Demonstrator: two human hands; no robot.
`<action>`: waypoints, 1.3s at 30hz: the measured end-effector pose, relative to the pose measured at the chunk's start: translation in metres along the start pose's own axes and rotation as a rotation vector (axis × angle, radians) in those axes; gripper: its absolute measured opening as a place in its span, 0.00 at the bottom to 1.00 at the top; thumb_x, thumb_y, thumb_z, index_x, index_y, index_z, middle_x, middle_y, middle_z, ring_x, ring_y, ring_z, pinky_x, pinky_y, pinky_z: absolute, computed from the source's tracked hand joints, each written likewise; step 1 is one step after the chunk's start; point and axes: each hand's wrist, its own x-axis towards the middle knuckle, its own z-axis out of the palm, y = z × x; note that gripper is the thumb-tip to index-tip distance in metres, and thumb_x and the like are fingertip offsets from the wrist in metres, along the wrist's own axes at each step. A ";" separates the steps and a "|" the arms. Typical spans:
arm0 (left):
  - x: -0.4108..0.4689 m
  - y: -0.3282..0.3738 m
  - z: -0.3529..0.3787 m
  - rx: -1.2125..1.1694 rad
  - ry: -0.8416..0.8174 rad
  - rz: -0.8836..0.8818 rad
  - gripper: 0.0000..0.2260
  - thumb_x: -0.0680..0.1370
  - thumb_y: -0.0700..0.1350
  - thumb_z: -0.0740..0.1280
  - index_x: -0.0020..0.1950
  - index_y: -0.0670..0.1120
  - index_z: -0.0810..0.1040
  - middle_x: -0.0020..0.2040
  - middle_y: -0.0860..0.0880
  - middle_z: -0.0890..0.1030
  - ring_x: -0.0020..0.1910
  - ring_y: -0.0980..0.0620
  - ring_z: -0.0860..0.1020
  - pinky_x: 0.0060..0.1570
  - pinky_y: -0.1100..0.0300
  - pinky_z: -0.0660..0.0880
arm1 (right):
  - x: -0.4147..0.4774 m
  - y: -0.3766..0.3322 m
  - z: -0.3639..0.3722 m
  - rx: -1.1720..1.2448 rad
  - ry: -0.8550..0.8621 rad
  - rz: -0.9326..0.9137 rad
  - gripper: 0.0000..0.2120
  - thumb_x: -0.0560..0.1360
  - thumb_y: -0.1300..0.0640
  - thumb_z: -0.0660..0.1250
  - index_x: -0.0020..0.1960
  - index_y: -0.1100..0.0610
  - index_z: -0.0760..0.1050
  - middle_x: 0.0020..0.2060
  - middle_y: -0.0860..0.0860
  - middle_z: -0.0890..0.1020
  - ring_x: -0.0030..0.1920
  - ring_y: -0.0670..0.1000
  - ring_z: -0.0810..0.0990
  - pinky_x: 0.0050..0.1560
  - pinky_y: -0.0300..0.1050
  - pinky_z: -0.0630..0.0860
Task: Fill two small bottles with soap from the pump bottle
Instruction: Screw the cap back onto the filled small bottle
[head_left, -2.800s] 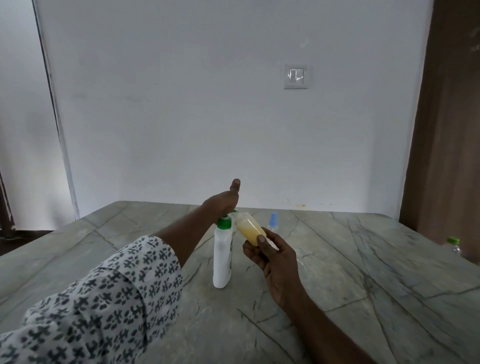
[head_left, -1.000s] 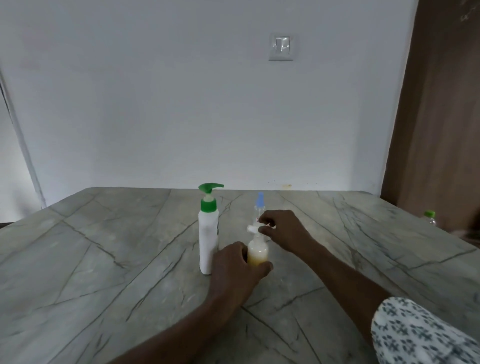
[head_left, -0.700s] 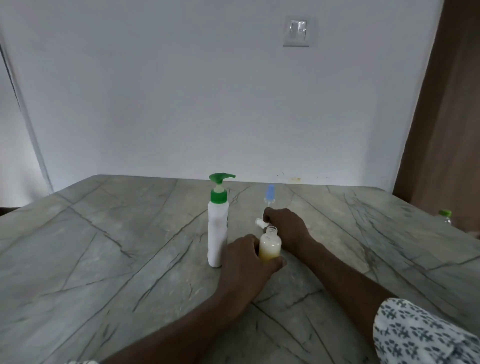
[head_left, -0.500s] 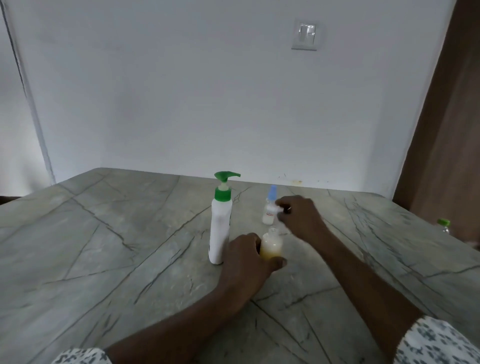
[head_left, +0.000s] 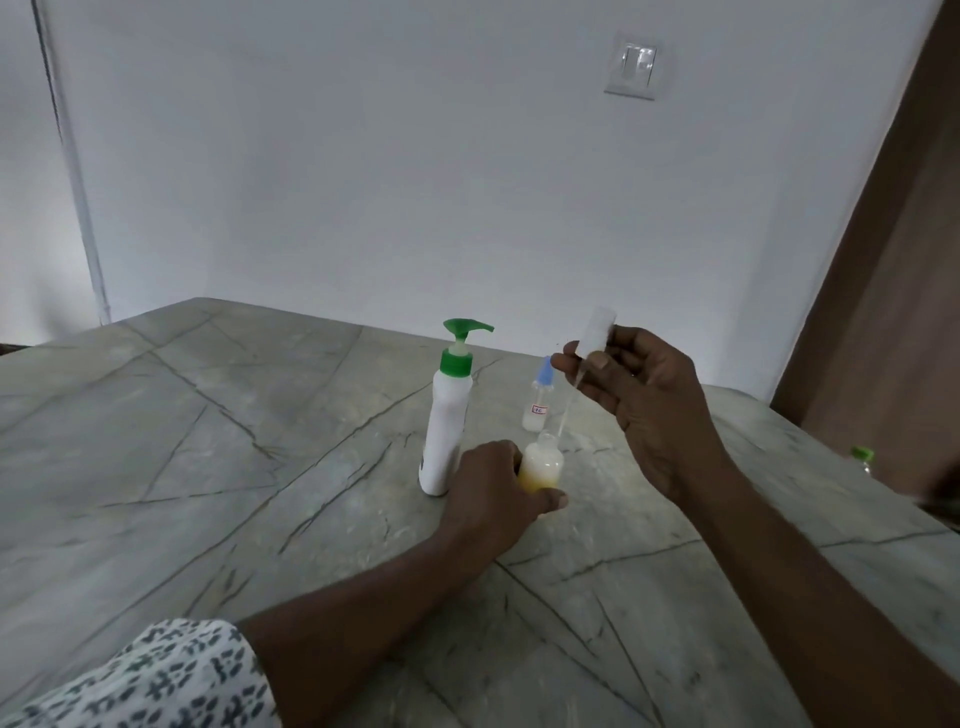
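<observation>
Our left hand (head_left: 491, 491) grips a half-filled small bottle (head_left: 541, 464) on the counter (head_left: 208, 441); our right hand (head_left: 641, 395), at one o'clock, pinches its spray cap (head_left: 596, 332).

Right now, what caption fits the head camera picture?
Left hand steadies a soap-filled small bottle while right hand lowers its spray top in.

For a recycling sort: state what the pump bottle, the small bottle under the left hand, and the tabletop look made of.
Pump bottle: opaque white plastic, matte, with green plastic pump. Small bottle: translucent, likely plastic, yellowish liquid showing through. Tabletop: grey, dark-veined, polished stone or a stone-look surface.
</observation>
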 end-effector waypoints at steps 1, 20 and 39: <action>0.000 0.000 0.000 0.001 0.001 -0.002 0.19 0.66 0.60 0.76 0.39 0.51 0.70 0.33 0.56 0.73 0.30 0.60 0.70 0.29 0.68 0.62 | -0.001 0.002 0.001 -0.011 0.004 -0.011 0.09 0.79 0.69 0.62 0.56 0.61 0.77 0.52 0.59 0.84 0.54 0.57 0.85 0.58 0.51 0.80; 0.002 -0.001 0.003 -0.021 -0.010 0.001 0.19 0.66 0.59 0.76 0.37 0.51 0.69 0.34 0.54 0.73 0.32 0.58 0.70 0.31 0.63 0.64 | -0.028 0.052 -0.003 -0.238 -0.030 0.119 0.14 0.76 0.66 0.67 0.58 0.52 0.80 0.51 0.48 0.86 0.53 0.48 0.84 0.55 0.43 0.80; 0.003 -0.002 0.003 -0.022 -0.014 0.008 0.18 0.66 0.57 0.77 0.39 0.50 0.70 0.35 0.55 0.74 0.33 0.59 0.71 0.30 0.65 0.63 | -0.022 0.059 -0.003 -0.528 -0.002 0.081 0.03 0.73 0.58 0.73 0.47 0.55 0.82 0.42 0.48 0.85 0.44 0.49 0.84 0.45 0.38 0.80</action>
